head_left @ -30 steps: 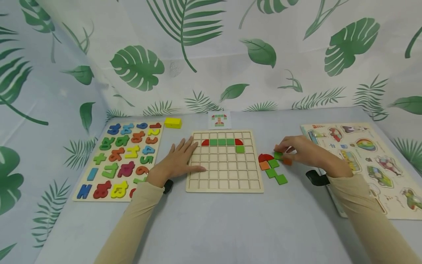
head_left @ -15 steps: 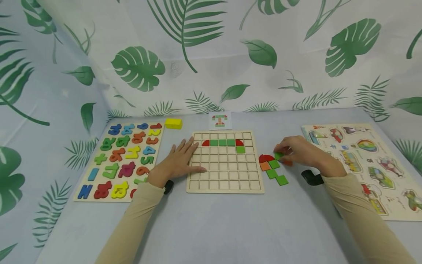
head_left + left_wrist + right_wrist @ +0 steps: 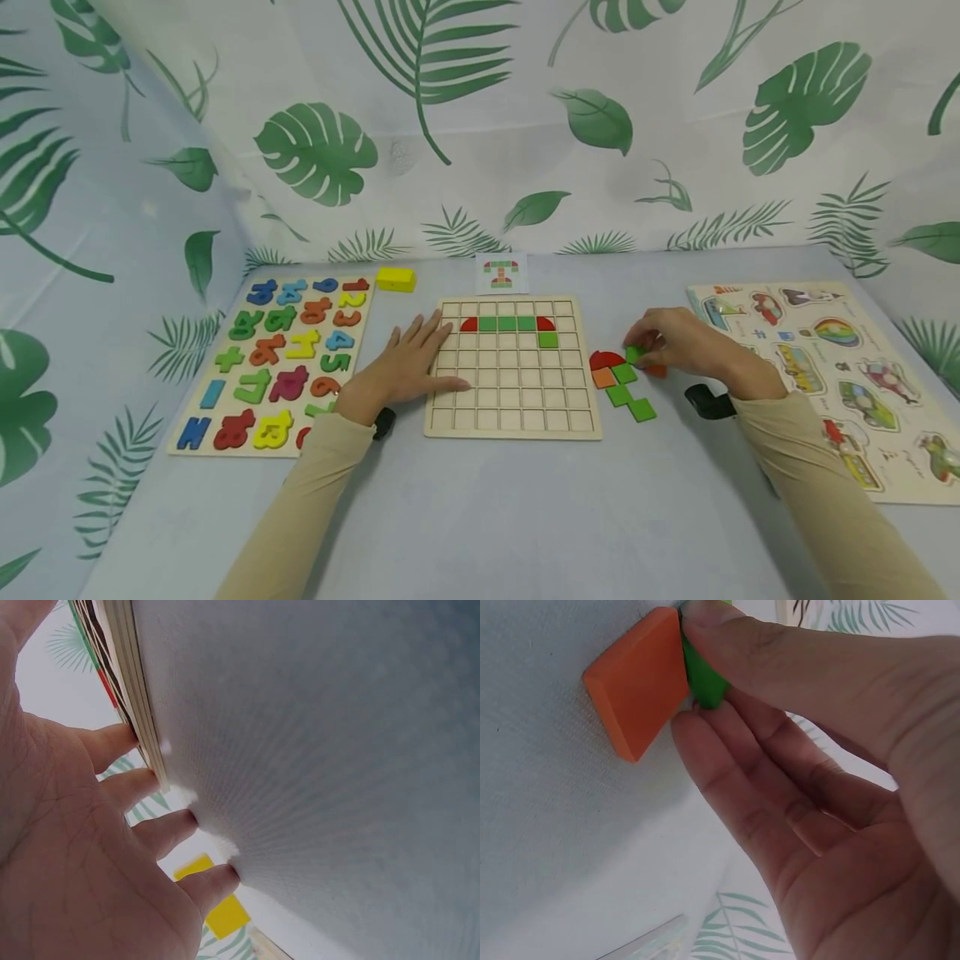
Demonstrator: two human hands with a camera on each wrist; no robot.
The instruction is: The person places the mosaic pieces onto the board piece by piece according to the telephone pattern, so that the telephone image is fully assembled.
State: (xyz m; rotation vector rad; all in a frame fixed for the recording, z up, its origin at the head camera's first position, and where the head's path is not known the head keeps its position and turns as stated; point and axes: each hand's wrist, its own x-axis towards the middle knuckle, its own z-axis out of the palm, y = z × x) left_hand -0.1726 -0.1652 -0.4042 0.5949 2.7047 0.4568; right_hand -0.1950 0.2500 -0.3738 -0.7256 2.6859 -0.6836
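My left hand [image 3: 401,367] rests with spread fingers on the left edge of the gridded wooden board [image 3: 517,412]. In the left wrist view its fingertips [image 3: 154,780] meet the board's side and the tabletop. One row of the board carries green squares between two red rounded tiles [image 3: 545,324], with another green square [image 3: 548,339] below the right one. To the right of the board, my right hand [image 3: 671,346] pinches a green square tile [image 3: 705,679] between thumb and fingers. An orange square tile [image 3: 639,682] lies right beside it on the table.
Loose tiles, a red one [image 3: 606,360], an orange one [image 3: 603,377] and several green, lie between board and right hand. A pattern card [image 3: 517,285] stands behind the board. A number puzzle [image 3: 348,429] is left, a picture puzzle [image 3: 911,487] right, a yellow block [image 3: 395,279] at back left.
My right hand has shifted slightly left, its fingers closing around the green tile among the loose pieces. My left hand and the tiles on the board stay as they were.
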